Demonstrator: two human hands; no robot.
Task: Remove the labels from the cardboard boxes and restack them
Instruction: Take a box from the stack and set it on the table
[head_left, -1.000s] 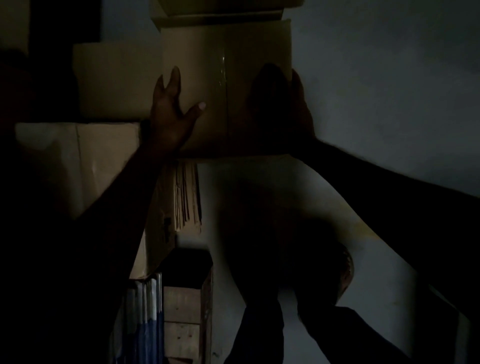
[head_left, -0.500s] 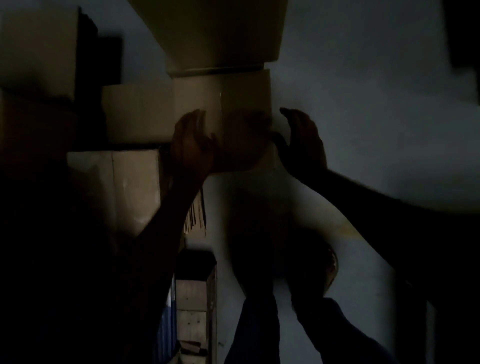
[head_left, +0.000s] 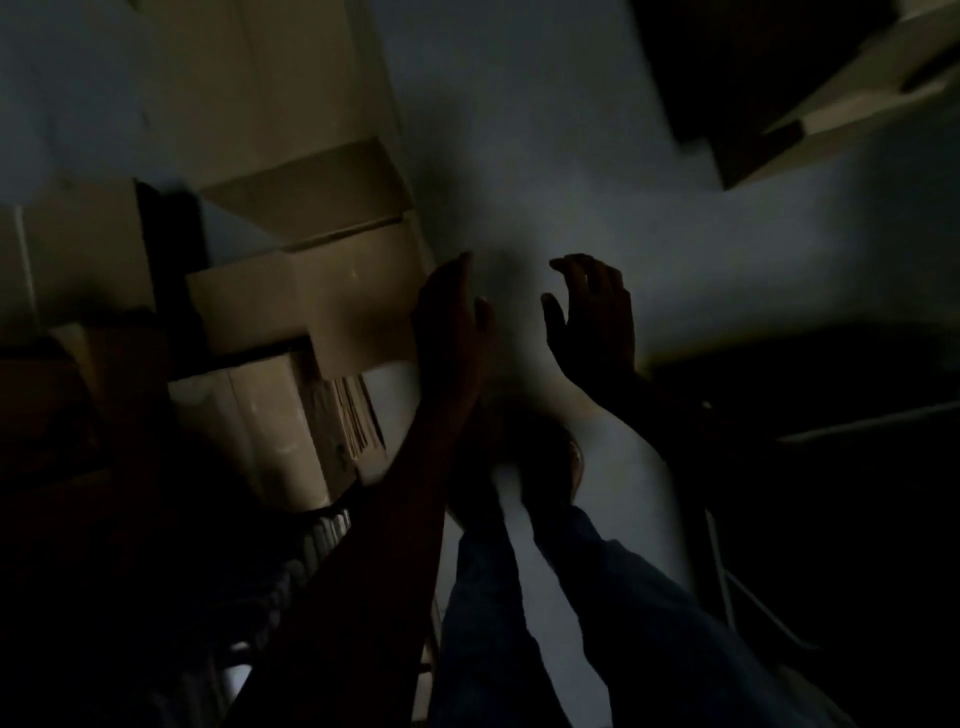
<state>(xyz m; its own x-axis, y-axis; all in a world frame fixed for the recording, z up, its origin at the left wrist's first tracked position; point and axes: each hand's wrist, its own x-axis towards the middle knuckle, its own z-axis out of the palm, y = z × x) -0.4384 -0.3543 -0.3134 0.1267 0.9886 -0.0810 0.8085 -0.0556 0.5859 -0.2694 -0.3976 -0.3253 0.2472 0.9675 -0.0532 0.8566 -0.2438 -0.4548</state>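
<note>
The scene is dimly lit and the view is tilted. The left hand (head_left: 451, 322) is held up with its fingers straight and close together, seen edge-on; nothing is grasped. It is positioned just beside the right edge of the cardboard box (head_left: 358, 306); whether contact is made cannot be determined. The right hand (head_left: 592, 312) is held up further right, apart from the box, with its fingers released and loosely curled; nothing is held, and only the pale wall (head_left: 545, 130) is seen behind it. The cardboard box is seated in the stack at left, beneath an upper box (head_left: 311, 200) and above a lower box (head_left: 270, 426). Flattened cardboard sheets (head_left: 358, 415) are stood on edge just beside the lower box, under the cardboard box. A further box (head_left: 852, 93) is seen at top right, well apart from the stack. Labels cannot be discerned in this light. Dark trouser legs (head_left: 519, 623) are seen at bottom centre
</note>
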